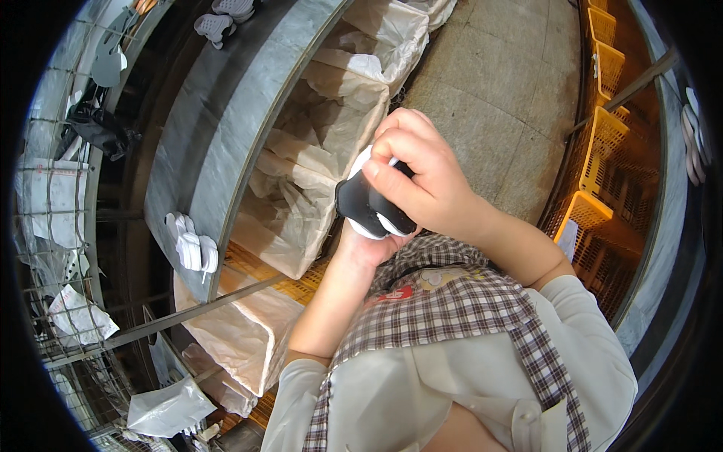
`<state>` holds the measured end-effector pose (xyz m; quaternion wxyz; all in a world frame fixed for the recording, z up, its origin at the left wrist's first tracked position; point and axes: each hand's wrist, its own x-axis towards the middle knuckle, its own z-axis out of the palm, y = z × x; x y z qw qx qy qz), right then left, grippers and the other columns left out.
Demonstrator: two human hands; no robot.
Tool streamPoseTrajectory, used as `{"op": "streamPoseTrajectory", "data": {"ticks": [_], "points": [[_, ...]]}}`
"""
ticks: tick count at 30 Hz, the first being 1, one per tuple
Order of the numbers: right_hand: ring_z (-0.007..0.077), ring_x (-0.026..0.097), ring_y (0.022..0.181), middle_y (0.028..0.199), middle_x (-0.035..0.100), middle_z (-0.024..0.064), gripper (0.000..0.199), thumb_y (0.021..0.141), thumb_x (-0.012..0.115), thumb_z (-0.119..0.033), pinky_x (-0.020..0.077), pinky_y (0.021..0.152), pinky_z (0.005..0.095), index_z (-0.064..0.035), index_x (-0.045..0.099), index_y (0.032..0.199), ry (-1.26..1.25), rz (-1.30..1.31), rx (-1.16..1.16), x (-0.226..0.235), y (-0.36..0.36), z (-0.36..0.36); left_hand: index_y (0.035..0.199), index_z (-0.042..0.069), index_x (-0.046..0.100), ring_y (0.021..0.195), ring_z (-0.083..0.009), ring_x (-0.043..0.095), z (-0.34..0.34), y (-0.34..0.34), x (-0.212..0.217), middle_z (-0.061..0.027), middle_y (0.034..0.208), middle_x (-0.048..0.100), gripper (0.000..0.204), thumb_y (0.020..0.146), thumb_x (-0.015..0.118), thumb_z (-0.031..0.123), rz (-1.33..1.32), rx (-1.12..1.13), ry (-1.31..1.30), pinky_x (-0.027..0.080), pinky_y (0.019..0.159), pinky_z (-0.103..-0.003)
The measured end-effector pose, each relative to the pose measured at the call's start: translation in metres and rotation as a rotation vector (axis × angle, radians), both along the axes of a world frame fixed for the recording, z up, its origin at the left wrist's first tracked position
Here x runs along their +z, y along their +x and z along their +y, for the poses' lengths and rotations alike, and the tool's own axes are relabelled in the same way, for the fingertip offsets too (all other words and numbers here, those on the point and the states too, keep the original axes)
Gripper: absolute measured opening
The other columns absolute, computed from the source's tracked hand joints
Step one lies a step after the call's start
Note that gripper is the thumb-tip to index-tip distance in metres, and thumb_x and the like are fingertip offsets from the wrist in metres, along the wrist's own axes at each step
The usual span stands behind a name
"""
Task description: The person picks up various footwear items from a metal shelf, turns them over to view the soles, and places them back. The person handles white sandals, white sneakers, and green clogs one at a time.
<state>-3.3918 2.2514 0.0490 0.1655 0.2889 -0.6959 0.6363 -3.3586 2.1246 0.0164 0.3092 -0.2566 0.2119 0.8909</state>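
A small black-and-white shoe part (354,200), like a moulded sole, is held up in front of my apron between both hands. My left hand (370,247) bears it from below; its palm and wrist show, and its fingers are mostly hidden behind the part. From the right my right hand (425,162) closes over the top, with thumb and curled fingers pinching the white edge. Glossy black covers most of the near face, and white shows at the upper and lower edges.
Left of me runs a grey conveyor belt (203,143) carrying white soles (193,242) near its close end and grey-white ones (216,29) farther off. Lined bins (301,162) stand alongside it. Yellow crates (591,215) line the right. A wire rack (56,256) holds papers and bags.
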Motion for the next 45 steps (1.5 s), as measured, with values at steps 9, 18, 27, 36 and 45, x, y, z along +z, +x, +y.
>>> {"op": "streamPoseTrajectory", "data": {"ticks": [9, 18, 27, 36, 45], "points": [[0.0244, 0.053, 0.076, 0.080, 0.056, 0.0110, 0.020, 0.085, 0.060, -0.015, 0.0428, 0.069, 0.0334, 0.0010, 0.060, 0.074, -0.107, -0.106, -0.053, 0.001, 0.003, 0.000, 0.105, 0.010, 0.053, 0.083, -0.0188, 0.064, 0.001, 0.002, 0.002, -0.0046, 0.095, 0.061, 0.033, 0.091, 0.051, 0.040, -0.042, -0.014, -0.084, 0.057, 0.068, -0.032], [0.0130, 0.052, 0.093, 0.108, 0.058, 0.0072, 0.030, 0.093, 0.050, -0.020, 0.0395, 0.088, 0.0291, -0.0007, 0.054, 0.115, -0.643, -0.791, 0.013, -0.018, -0.015, 0.014, 0.126, -0.002, 0.044, 0.100, -0.0266, 0.061, -0.039, -0.009, -0.016, -0.0149, 0.112, 0.060, 0.049, 0.094, 0.050, 0.034, 0.357, 0.182, -0.138, 0.052, 0.085, -0.041], [0.0150, 0.050, 0.113, 0.127, 0.051, 0.0108, 0.046, 0.099, 0.040, -0.025, 0.0383, 0.097, 0.0281, 0.0024, 0.036, 0.136, -0.668, -0.974, 0.550, -0.029, -0.001, -0.004, 0.135, -0.003, 0.032, 0.114, -0.0272, 0.051, -0.059, -0.023, -0.017, -0.0160, 0.127, 0.049, 0.073, 0.083, 0.069, 0.031, 0.715, 0.197, -0.345, 0.045, 0.095, -0.040], [0.0169, 0.043, 0.121, 0.134, 0.043, 0.0130, 0.050, 0.099, 0.040, -0.022, 0.0340, 0.102, 0.0295, 0.0061, 0.028, 0.138, -0.579, -0.841, 0.516, -0.031, 0.001, -0.008, 0.132, -0.004, 0.036, 0.111, -0.0262, 0.054, -0.062, -0.031, -0.021, -0.0146, 0.124, 0.051, 0.070, 0.082, 0.069, 0.033, 0.781, 0.183, -0.340, 0.047, 0.092, -0.038], [0.0178, 0.039, 0.122, 0.134, 0.039, 0.0133, 0.050, 0.097, 0.046, -0.022, 0.0311, 0.102, 0.0302, 0.0074, 0.034, 0.135, -0.551, -0.791, 0.464, -0.042, 0.002, -0.009, 0.131, -0.004, 0.036, 0.110, -0.0255, 0.054, -0.064, -0.031, -0.024, -0.0145, 0.124, 0.052, 0.067, 0.084, 0.068, 0.031, 0.786, 0.178, -0.314, 0.047, 0.093, -0.038]]}}
